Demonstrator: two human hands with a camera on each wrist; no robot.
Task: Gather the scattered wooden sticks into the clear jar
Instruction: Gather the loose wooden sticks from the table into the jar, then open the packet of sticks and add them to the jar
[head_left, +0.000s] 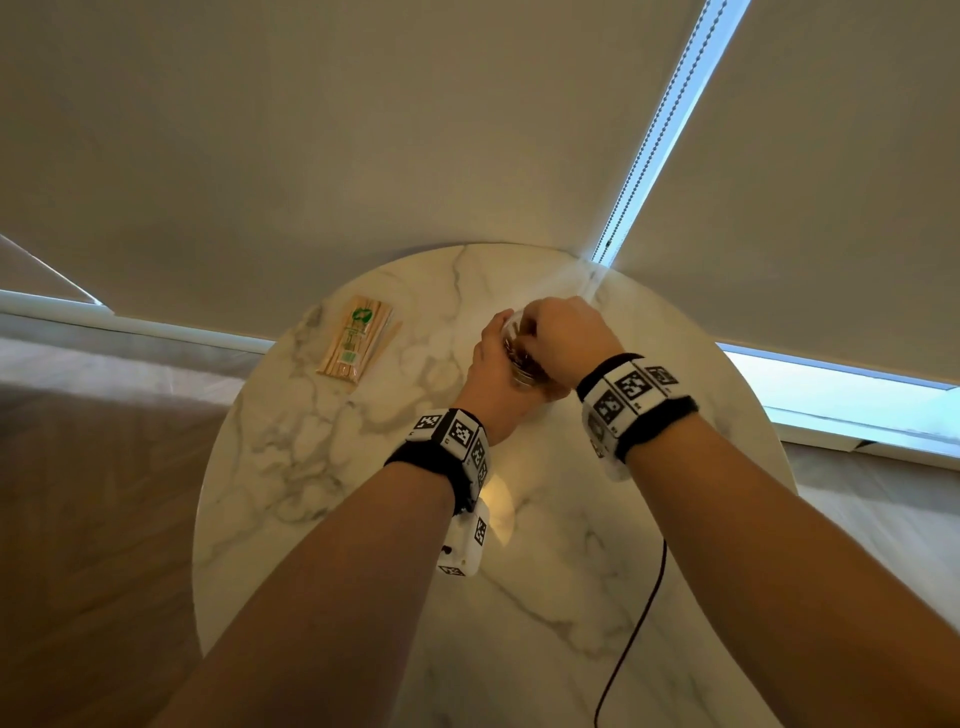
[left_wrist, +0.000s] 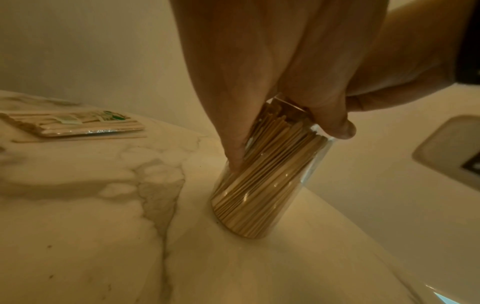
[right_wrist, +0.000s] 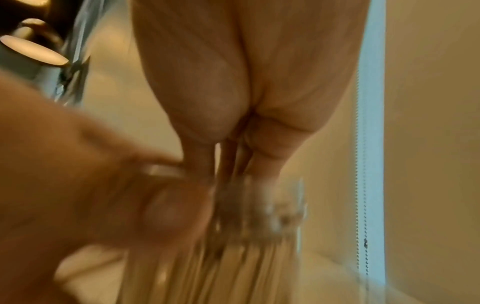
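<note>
A clear jar (left_wrist: 262, 185) packed with wooden sticks stands slightly tilted on the round marble table (head_left: 322, 493). My left hand (left_wrist: 285, 144) grips the jar near its top, thumb on one side and fingers on the other. In the head view the left hand (head_left: 496, 356) wraps the jar (head_left: 522, 371) from the left. My right hand (head_left: 543, 327) hovers over the jar mouth and pinches a few wooden sticks (right_wrist: 230, 158) that point down into it; the right wrist view is blurred. One loose stick (head_left: 388, 340) lies beside a packet.
A plastic packet of wooden sticks (head_left: 356, 340) lies at the table's far left, also visible in the left wrist view (left_wrist: 75, 123). A black cable (head_left: 639, 613) runs over the table's near right. A blind with a bead chain (head_left: 670, 130) hangs behind the table.
</note>
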